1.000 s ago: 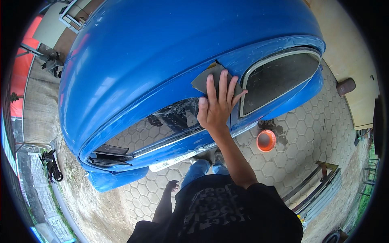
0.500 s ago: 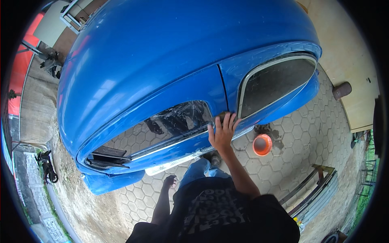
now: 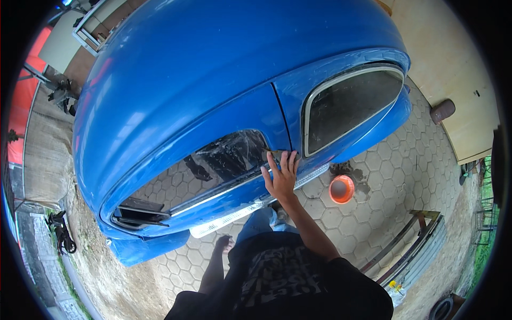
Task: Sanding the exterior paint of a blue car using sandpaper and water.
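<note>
A blue rounded car (image 3: 224, 69) fills the space ahead of me. My right hand (image 3: 281, 173) presses on its side, just below the gap at the door's rear edge. Its fingers are stretched over a small brownish piece that shows only at the fingertips; I cannot make out what it is. The dark door window (image 3: 213, 162) lies left of this hand, and the pale-framed rear side window (image 3: 352, 106) is to its right. My left hand (image 3: 226, 244) hangs low beside my leg, fingers loosely bent, with nothing visible in it.
An orange bucket (image 3: 341, 189) stands on the hexagonal paving (image 3: 384, 181), right of my arm, beside a wet patch. Farther right lie metal strips and a frame (image 3: 410, 248). A pale panel (image 3: 448, 69) rises beyond the car's right end.
My right hand has slid a little left along the car, away from the gap, with the brownish piece under its fingers. The view has shifted slightly. My left hand still hangs down.
</note>
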The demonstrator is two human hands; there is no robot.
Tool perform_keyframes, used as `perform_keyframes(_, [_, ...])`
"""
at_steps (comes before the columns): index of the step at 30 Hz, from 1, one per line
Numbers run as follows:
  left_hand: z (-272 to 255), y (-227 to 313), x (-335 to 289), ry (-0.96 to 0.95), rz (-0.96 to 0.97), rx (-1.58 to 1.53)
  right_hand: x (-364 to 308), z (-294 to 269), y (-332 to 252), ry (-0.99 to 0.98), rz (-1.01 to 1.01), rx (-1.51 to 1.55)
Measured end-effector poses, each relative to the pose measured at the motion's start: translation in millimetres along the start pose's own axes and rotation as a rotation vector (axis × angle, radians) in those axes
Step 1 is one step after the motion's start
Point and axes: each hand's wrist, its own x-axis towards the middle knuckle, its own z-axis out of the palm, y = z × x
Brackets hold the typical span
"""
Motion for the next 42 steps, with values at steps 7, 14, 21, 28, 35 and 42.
perform_keyframes(7, [-17, -36, 45, -0.084, 0.412, 0.586, 21, -8, 23, 0.301, -0.043, 0.037])
perform_keyframes(14, [-53, -36, 93, -0.297, 0.355, 0.596, 9, -40, 9, 0.206, 0.138, 0.018])
perform_keyframes(21, [25, 100, 105, -0.417, 0.127, 0.579, -167, -106, 83, -0.391, 0.946, -0.015])
perform_keyframes(28, [149, 152, 65, -0.515, 0.174, 0.897, -637, -268, 24, -0.777, 2.204, -0.579])
perform_keyframes(35, [154, 170, 71, -0.426, 0.185, 0.634, -548, -243, 57, -0.679, 2.185, -0.397])
perform_keyframes(42, [335, 231, 13, -0.063, 0.801, 1.104, -504, -205, 302, -0.743, 1.951, -0.201])
